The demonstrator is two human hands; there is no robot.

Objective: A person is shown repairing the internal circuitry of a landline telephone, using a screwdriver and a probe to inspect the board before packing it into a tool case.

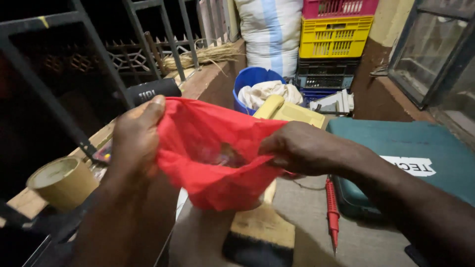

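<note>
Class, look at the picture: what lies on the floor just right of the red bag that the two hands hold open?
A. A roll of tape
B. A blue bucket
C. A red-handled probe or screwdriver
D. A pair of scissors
C: a red-handled probe lies on the floor beside the teal case, just below the right hand gripping the red bag; the left hand holds its other edge.

A bag (pixel 213 153) hangs between the hands — left hand (pixel 136 136) at its left edge, right hand (pixel 302 148) at its right. Below it lies a brush (pixel 260 232), with a probe (pixel 331 207) to the right and a case (pixel 415 158) beyond that. A tape roll (pixel 62 182) sits on the ledge (pixel 208 79) at left. Behind — a bucket (pixel 250 79) holding cloth (pixel 267 92), then stacked crates (pixel 334 37) beside a sack (pixel 269 32).
</note>
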